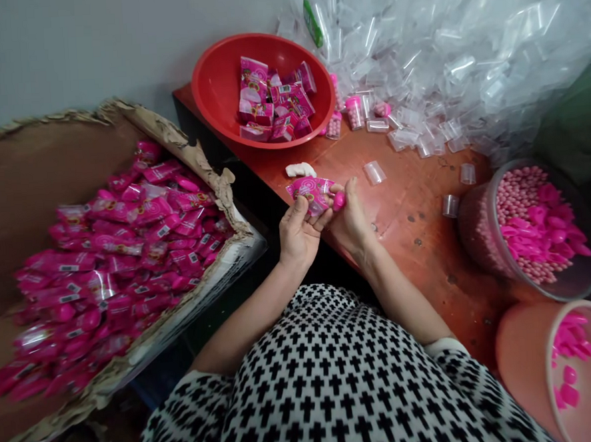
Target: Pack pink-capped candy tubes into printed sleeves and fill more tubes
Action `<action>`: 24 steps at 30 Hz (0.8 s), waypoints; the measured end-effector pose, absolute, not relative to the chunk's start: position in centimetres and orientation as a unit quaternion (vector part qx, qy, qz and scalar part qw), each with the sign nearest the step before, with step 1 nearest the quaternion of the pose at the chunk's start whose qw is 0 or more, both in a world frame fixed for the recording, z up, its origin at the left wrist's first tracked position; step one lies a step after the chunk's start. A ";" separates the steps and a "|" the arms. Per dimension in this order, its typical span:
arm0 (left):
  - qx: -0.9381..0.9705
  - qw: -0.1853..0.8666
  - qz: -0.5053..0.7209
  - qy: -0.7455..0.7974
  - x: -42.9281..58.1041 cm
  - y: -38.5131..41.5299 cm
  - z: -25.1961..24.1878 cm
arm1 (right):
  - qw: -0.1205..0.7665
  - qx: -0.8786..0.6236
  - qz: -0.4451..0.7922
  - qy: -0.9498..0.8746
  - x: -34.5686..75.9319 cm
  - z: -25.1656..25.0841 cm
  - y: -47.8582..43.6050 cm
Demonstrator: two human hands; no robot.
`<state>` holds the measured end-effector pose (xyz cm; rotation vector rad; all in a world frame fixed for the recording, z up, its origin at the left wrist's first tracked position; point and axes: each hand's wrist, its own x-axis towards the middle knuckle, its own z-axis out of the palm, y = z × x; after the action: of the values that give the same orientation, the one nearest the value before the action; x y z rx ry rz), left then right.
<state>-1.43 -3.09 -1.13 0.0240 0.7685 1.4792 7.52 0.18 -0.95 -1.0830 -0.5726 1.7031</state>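
Over the table's near edge, my left hand (299,233) is closed on a shiny pink printed wrapper (312,192), its thumb lying on the near side. My right hand (352,223) is close beside it, its thumb raised. A round pink cap (339,200) sits between the right thumb and fingers, at the wrapper's right end. Whether a container below the cap is inside the wrapper, I cannot tell. Just beyond the wrapper lies a small crumpled white piece (300,170).
A red bowl (208,96) holds pink packets. Left stands a torn cardboard box (35,150) full of wrapped pink pieces. Clear plastic cups (446,72) heap at the back. Right are a clear tub (481,229) of pink beads and scoops, and a peach basket (523,347) with pink caps.
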 end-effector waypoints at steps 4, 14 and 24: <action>-0.027 0.675 0.657 0.333 -1.4 -2.6 -1.0 | 0.471 -0.459 0.716 -0.234 8.2 -0.7 -0.5; -0.085 0.689 0.634 0.340 -1.0 -2.3 -0.6 | 0.464 -0.517 0.605 -0.390 9.4 -1.3 -1.7; -0.116 0.691 0.634 0.328 -1.1 -2.3 -0.5 | 0.395 -0.533 0.406 -0.628 10.0 -2.1 -2.2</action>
<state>-1.09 -2.28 -0.47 -0.2597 0.7339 1.4166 10.04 -2.25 -2.10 -1.3511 -1.5931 1.0299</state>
